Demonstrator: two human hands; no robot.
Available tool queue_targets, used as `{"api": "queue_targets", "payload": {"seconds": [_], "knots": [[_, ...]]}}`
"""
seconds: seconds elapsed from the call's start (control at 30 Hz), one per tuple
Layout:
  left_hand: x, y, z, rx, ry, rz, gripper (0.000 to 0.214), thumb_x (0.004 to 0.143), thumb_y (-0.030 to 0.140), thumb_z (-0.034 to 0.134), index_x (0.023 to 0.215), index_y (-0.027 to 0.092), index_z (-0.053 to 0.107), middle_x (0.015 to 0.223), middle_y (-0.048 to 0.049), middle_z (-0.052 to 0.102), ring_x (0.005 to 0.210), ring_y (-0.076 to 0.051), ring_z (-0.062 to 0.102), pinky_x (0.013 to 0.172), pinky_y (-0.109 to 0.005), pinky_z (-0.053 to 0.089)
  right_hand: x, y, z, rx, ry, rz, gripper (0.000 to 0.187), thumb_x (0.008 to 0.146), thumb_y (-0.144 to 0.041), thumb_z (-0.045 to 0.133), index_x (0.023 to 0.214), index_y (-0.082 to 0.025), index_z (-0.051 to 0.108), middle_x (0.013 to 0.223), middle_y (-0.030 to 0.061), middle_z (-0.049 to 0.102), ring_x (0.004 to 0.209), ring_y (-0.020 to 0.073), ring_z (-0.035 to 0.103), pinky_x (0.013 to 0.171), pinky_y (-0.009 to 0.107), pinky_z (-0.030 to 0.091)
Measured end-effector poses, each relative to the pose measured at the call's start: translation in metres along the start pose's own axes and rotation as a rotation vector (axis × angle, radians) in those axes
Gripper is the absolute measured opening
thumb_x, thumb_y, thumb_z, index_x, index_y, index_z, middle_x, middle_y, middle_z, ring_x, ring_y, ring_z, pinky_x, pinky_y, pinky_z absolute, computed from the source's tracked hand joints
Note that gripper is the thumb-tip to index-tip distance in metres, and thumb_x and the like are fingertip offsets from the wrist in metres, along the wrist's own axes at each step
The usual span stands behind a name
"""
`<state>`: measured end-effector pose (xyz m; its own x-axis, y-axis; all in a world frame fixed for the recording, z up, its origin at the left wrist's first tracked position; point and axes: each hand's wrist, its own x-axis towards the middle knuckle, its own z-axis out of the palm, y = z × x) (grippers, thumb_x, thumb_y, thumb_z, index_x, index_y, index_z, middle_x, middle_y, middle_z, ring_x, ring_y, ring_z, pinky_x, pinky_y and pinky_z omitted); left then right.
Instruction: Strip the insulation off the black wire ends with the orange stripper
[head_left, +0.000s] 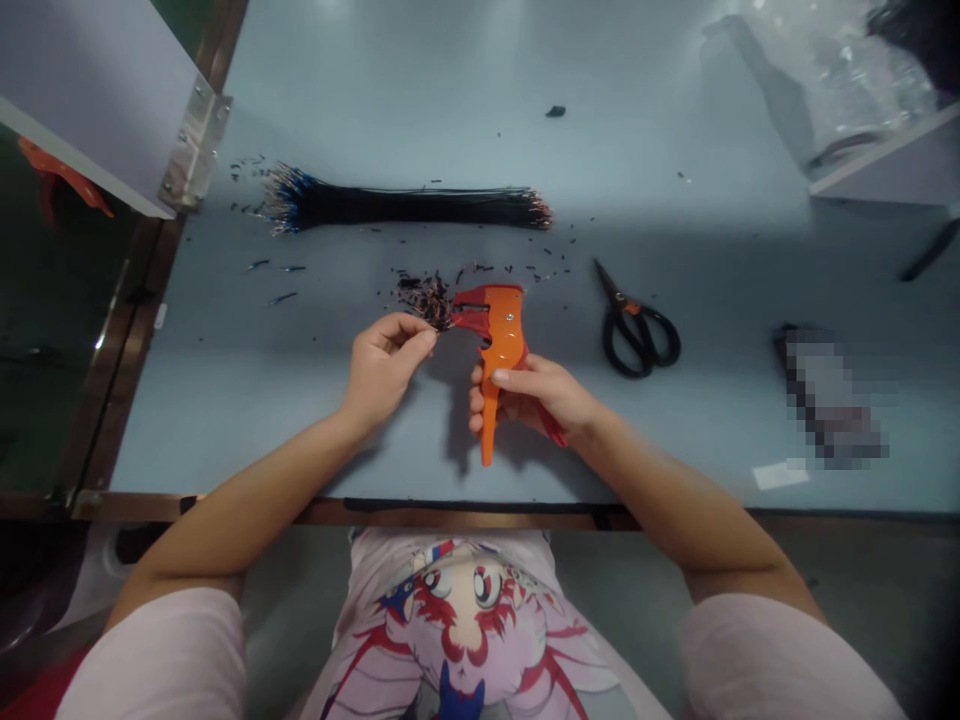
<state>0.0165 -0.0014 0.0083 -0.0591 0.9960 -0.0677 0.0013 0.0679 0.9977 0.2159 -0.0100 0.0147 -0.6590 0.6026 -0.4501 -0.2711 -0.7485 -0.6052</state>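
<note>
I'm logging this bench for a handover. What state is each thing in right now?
Left hand: fingers pinched on wire bunch.
Right hand: closed round stripper handles.
Stripper: held, head at the wire bunch.
Bundle: lying flat on table, untouched.
Scissors: shut, lying flat.
Scraps: scattered loose.

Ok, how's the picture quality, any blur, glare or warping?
Head view: soft light, with faint shadows under the left hand pinching short wires and the right hand gripping the wire stripper; the table is brighter in its far half; a patch right of the scissors is pixelated; the plastic bag glares.
</note>
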Motion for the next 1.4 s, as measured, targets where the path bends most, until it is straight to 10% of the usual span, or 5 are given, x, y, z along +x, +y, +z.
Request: {"api": "queue_targets", "payload": {"seconds": [0.63, 1.4], "knots": [[-0.016, -0.005, 0.015, -0.168, -0.223, -0.108, 0.02, 0.069, 0.037, 0.075, 0.08, 0.022, 0.07, 0.083, -0.0025, 0.071, 0.078, -0.015, 0.064, 0.081, -0.032, 0.052, -0.006, 0.009, 0.009, 0.072, -0.243, 0.009, 0.031, 0.079, -0.037, 0.068, 0.093, -0.013, 0.056, 0.076, 0.0056, 0.069, 0.069, 0.0228, 0.071, 0.066, 0.038, 0.056], [-0.016, -0.006, 0.019, -0.223, -0.22, -0.173, 0.019, 0.067, 0.035, 0.076, 0.075, 0.021, 0.067, 0.079, 0.0, 0.068, 0.074, -0.012, 0.061, 0.075, -0.027, 0.05, 0.001, 0.014, 0.018, -0.005, -0.102, -0.084, 0.031, 0.084, -0.044, 0.06, 0.075, -0.016, 0.049, 0.051, -0.0027, 0.058, 0.038, 0.0122, 0.055, 0.04, 0.026, 0.05]]}}
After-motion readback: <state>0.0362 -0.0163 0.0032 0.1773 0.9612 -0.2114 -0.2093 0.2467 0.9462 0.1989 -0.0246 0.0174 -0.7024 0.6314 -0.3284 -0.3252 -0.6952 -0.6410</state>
